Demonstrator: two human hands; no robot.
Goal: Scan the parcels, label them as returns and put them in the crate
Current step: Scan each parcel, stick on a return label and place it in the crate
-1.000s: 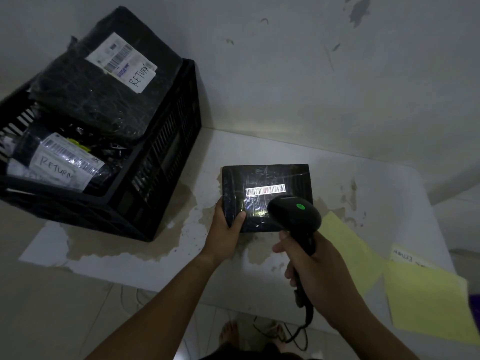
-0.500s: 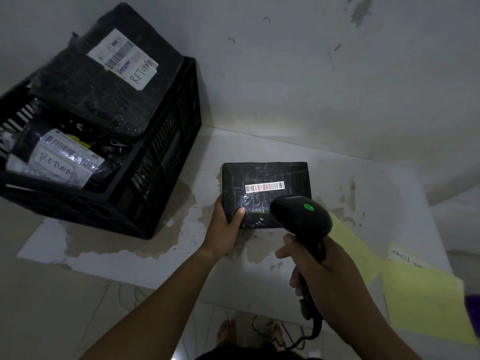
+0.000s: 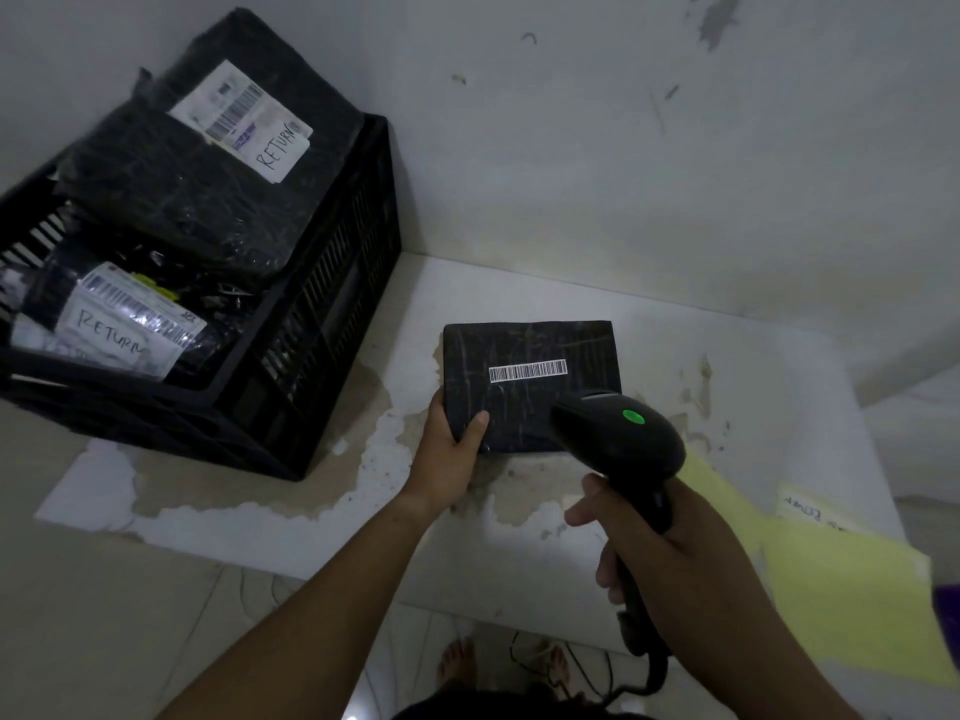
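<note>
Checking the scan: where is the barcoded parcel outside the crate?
Head view: the parcel lies mid-frame on the table, right of the crate, left hand holding its near-left corner, scanner over its near-right corner.

Single head-worn wide-angle view, close above table (image 3: 691,350), facing forward and steeply down; crate (image 3: 322,304) upper left, wall (image 3: 623,148) ahead.

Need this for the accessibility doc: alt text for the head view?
A person's right hand aims a black scanner at a black parcel that the left hand holds on a white table. A black crate beside it holds parcels marked RETURN.
</note>
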